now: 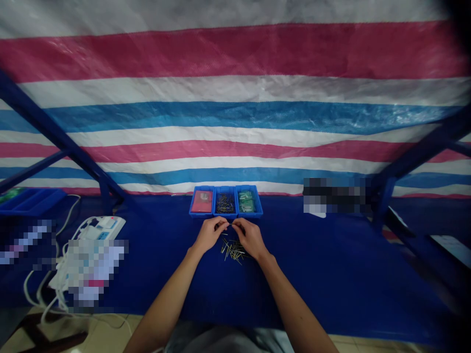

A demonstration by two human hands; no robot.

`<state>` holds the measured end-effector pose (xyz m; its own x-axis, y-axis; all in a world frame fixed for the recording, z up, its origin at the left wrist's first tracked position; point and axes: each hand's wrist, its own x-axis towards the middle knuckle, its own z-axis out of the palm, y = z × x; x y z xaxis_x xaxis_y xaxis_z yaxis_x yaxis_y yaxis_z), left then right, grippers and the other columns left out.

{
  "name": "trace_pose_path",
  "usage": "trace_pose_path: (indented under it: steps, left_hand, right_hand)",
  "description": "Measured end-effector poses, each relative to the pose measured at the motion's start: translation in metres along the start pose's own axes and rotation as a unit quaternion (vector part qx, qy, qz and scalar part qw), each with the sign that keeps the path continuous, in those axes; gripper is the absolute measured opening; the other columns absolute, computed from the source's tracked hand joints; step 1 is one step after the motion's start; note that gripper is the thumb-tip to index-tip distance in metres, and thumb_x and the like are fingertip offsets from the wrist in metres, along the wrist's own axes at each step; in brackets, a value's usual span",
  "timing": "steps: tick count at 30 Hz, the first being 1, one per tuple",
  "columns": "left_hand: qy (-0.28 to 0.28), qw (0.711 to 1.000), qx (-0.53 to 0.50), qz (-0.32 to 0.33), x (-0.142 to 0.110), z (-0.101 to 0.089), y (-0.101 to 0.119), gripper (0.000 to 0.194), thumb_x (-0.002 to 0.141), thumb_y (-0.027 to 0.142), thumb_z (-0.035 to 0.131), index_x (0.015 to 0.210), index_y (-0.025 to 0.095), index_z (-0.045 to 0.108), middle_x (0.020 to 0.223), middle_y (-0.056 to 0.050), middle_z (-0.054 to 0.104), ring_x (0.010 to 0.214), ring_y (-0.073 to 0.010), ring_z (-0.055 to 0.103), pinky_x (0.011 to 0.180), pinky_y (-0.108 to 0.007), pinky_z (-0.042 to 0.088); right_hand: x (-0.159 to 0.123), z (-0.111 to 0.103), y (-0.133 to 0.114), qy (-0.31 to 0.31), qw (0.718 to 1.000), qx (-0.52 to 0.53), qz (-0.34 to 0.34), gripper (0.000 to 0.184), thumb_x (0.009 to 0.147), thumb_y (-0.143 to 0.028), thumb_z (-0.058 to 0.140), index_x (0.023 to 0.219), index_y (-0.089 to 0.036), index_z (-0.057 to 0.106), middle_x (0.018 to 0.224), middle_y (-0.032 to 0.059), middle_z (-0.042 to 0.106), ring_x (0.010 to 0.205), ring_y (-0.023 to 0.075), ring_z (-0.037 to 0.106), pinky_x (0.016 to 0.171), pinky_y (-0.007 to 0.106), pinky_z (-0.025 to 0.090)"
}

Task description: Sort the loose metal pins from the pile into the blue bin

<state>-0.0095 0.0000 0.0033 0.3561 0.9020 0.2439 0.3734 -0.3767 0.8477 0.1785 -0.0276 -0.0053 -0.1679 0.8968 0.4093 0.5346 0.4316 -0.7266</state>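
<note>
My left hand and my right hand meet fingertip to fingertip above the blue table cover. Both are pinched on a thin metal pin held between them. A loose pile of small metal pins lies on the cover just below my hands. Behind them stand three small blue bins side by side: a left bin with red contents, a middle bin with dark pins, and a right bin with pale green pieces.
A white power strip with trailing cables lies at the left. A blue tray sits at the far left. Blue metal frame bars slant on both sides. A striped tarp hangs behind the table.
</note>
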Motion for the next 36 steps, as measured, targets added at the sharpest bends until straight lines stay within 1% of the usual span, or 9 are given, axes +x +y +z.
trace_pose_path:
  steps: [8,12,21,23,25,28,32,36]
  left_hand:
    - [0.002,1.000,-0.005,0.003,-0.0001,0.0005,-0.0006,0.025,0.095,0.036,0.057,0.088,0.016,0.070,0.073,-0.002,0.068,0.067,-0.0145,0.062,0.066,-0.023,0.046]
    - [-0.002,1.000,-0.005,0.000,0.0002,0.0005,-0.0015,0.025,0.095,0.036,0.057,0.088,0.016,0.070,0.073,-0.002,0.068,0.067,-0.0143,0.062,0.066,-0.023,0.045]
    - [-0.001,1.000,-0.007,0.000,-0.0003,0.0008,-0.0022,0.025,0.095,0.036,0.057,0.087,0.016,0.069,0.073,-0.001,0.068,0.067,-0.0138,0.062,0.066,-0.022,0.045]
    - [-0.001,1.000,-0.009,-0.001,-0.0003,0.0009,-0.0026,0.026,0.095,0.036,0.056,0.088,0.016,0.069,0.073,-0.002,0.068,0.067,-0.0141,0.062,0.066,-0.022,0.045]
    - [0.001,1.000,-0.011,-0.002,-0.0003,0.0010,-0.0032,0.026,0.095,0.036,0.056,0.088,0.016,0.069,0.074,-0.002,0.068,0.067,-0.0142,0.062,0.066,-0.022,0.045]
    - [0.004,1.000,-0.010,-0.001,0.0000,0.0011,-0.0038,0.026,0.096,0.036,0.056,0.088,0.015,0.069,0.074,-0.002,0.068,0.067,-0.0140,0.062,0.066,-0.022,0.045]
    - [0.002,1.000,-0.009,0.002,0.0003,0.0005,-0.0031,0.026,0.095,0.036,0.056,0.087,0.015,0.068,0.073,-0.002,0.068,0.067,-0.0138,0.062,0.066,-0.022,0.045]
    - [0.002,1.000,-0.010,-0.001,0.0000,0.0003,-0.0028,0.026,0.095,0.036,0.056,0.087,0.015,0.069,0.073,-0.002,0.068,0.067,-0.0140,0.062,0.066,-0.022,0.045]
  right_hand:
    - [0.0000,-0.0009,0.0012,-0.007,1.000,-0.017,0.002,0.019,0.101,-0.030,0.046,0.098,-0.024,0.064,0.092,0.0037,0.071,0.084,0.0204,0.067,0.076,0.029,0.046]
    - [-0.0002,-0.0011,0.0013,-0.010,1.000,-0.029,0.003,0.021,0.103,-0.030,0.044,0.097,-0.023,0.064,0.091,0.0039,0.071,0.083,0.0193,0.067,0.073,0.027,0.045]
    - [0.0004,-0.0018,0.0009,-0.012,0.999,-0.047,0.011,0.025,0.103,-0.032,0.044,0.089,-0.022,0.062,0.081,0.0022,0.068,0.073,0.0172,0.065,0.067,0.025,0.041]
    - [0.0001,-0.0015,0.0011,-0.008,0.999,-0.034,0.016,0.022,0.102,-0.033,0.047,0.091,-0.023,0.062,0.081,0.0015,0.068,0.071,0.0168,0.064,0.066,0.026,0.042]
    - [-0.0004,-0.0007,0.0017,-0.002,1.000,-0.018,0.020,0.014,0.099,-0.034,0.053,0.097,-0.023,0.062,0.084,0.0011,0.069,0.070,0.0164,0.063,0.066,0.026,0.043]
    - [-0.0006,0.0009,0.0028,0.006,1.000,-0.005,0.018,0.011,0.096,-0.031,0.058,0.102,-0.023,0.062,0.088,0.0018,0.070,0.073,0.0172,0.064,0.066,0.026,0.045]
    - [0.0000,0.0015,0.0035,0.005,1.000,-0.002,0.004,0.010,0.097,-0.026,0.053,0.097,-0.023,0.063,0.088,0.0021,0.071,0.081,0.0187,0.066,0.071,0.027,0.046]
    - [0.0001,0.0008,0.0035,0.006,1.000,-0.001,-0.005,0.014,0.099,-0.026,0.050,0.097,-0.023,0.063,0.089,0.0027,0.071,0.083,0.0192,0.067,0.074,0.028,0.047]
